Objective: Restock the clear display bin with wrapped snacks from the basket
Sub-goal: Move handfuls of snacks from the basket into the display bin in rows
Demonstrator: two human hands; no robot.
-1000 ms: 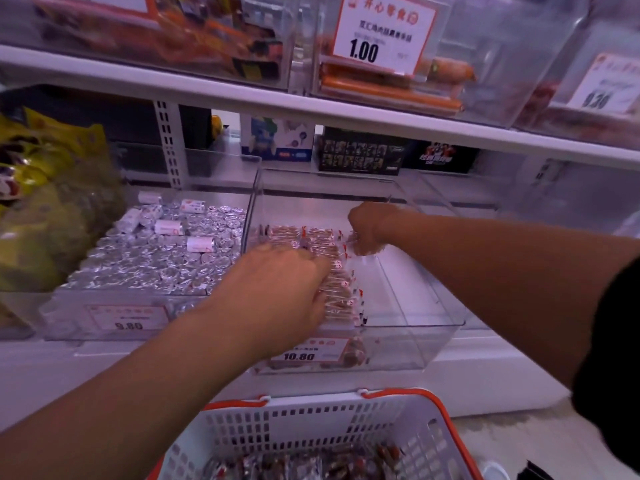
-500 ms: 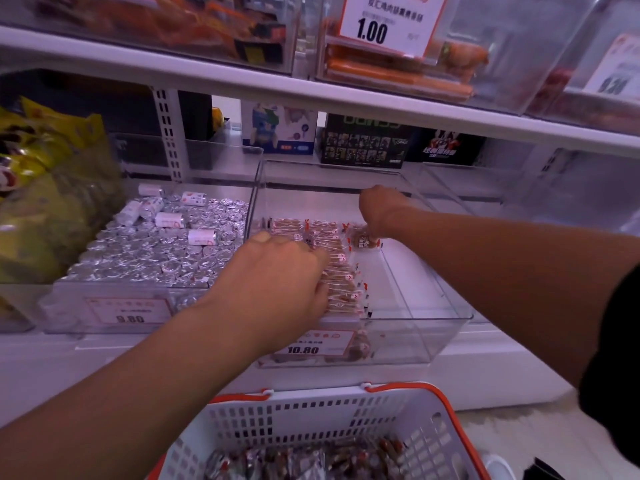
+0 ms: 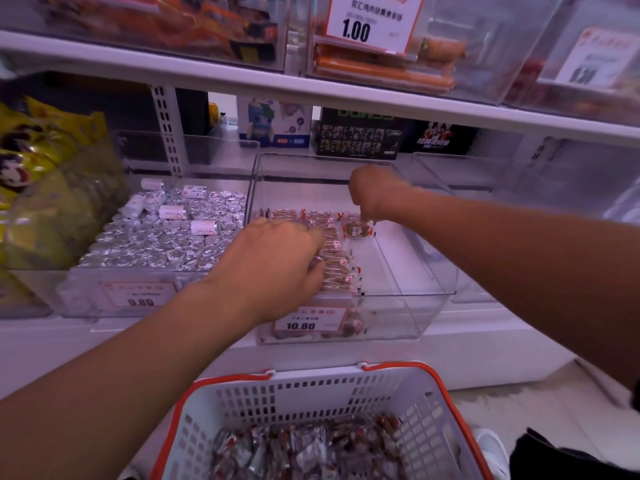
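Clear bin (image 3: 408, 313) is half full. Right hand (image 3: 372, 194) pinches one wrapped snack (image 3: 358, 228) at the back row. Left hand (image 3: 273, 263) lies flat on the rows, fingers curled. Best to set it snug beside the others. More wait in the basket (image 3: 311, 393).

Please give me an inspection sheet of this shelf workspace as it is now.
Surface: white shelf holding clear bins.
Job's things: clear display bin, snack rows on its left side, right side bare; basket below, wrapped snacks inside.
Clutter: neighbouring bin of foil pieces; yellow bags.
Hands: left hand resting on the snack rows; right hand pinching one wrapped snack at the back row.
Cables: nothing seen.
Surroundings: upper shelf bins, price tag 1.00.
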